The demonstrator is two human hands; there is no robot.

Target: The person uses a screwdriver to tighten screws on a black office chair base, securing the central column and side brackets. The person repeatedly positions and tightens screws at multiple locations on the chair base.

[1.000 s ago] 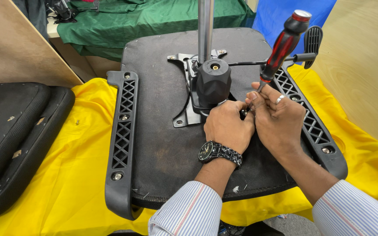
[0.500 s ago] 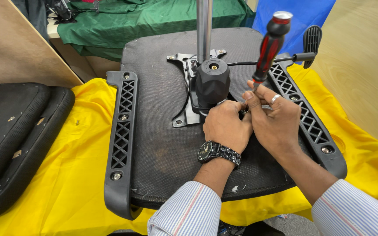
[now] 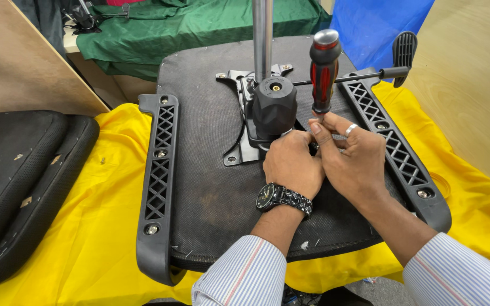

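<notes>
Right now my right hand [image 3: 351, 160] is closed around the lower end of a screwdriver [image 3: 324, 68], fingers curled tight on the shaft just under the red and black handle, which stands nearly upright above my knuckles with its silver cap on top. My left hand [image 3: 291, 163] is folded narrow and pressed against the right one, fingertips tucked in at the spot where the tip of the tool goes down; I cannot tell whether it grips anything, since the tip and whatever it meets are hidden between my hands. A dark watch [image 3: 283, 197] sits on my left wrist and a ring [image 3: 351, 130] on a right finger. Both hands rest on the underside of a chair seat [image 3: 205, 187], black and upturned, just beside the black knob [image 3: 274, 106] of the metal mechanism [image 3: 244, 148] bolted at its middle, from which a steel column [image 3: 262, 34] rises. A lever [image 3: 393, 69] with a paddle end juts out to the right behind the screwdriver. Lattice brackets run along each side, the left bracket [image 3: 157, 181] well apart from my hands, the right bracket [image 3: 397, 153] near my right hand. Under the seat lies a yellow cloth [image 3: 80, 238], and a black cushion [image 3: 24, 170] sits off to the left.
</notes>
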